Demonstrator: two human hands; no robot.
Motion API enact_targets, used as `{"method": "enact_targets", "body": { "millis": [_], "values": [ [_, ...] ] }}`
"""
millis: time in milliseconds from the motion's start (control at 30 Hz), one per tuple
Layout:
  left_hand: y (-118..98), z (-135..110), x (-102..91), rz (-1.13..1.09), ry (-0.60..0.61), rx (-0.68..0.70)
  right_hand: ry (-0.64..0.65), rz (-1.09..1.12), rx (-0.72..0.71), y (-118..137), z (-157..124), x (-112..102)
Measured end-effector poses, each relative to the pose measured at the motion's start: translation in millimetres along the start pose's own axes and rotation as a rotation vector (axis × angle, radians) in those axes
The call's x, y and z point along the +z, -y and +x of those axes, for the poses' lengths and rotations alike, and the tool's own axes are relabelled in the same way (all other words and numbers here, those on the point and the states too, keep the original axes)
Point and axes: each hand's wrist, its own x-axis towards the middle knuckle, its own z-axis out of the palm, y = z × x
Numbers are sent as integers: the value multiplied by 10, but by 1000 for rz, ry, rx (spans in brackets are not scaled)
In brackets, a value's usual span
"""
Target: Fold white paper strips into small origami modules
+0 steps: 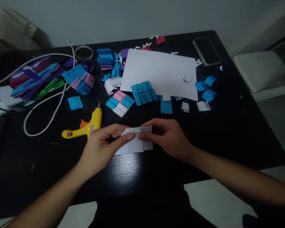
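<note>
Both hands pinch a folded white paper piece just above the near middle of the black table. My left hand grips its left side with thumb on top. My right hand holds its right side, fingers closed on the paper. A yellow glue gun with a lit orange lamp lies just left of my left hand, nozzle pointing away from me. Behind the hands lie woven blue paper squares and a blue, pink and white set.
A large white sheet covers the table's far middle, a phone at the far right. Coloured paper strips and folded blue stacks crowd the left, with a white cable looping there. Blue scraps sit right. A pale seat stands beyond the table.
</note>
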Motion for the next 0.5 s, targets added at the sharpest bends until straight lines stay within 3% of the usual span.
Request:
{"method": "enact_targets", "body": {
  "millis": [300,500],
  "values": [
    [-8,25,21,-69,50,-49,14,-44,6,-13,-20,14],
    [1,9,49,4,36,4,16,-78,-12,-54,-49,24]
  ]
}}
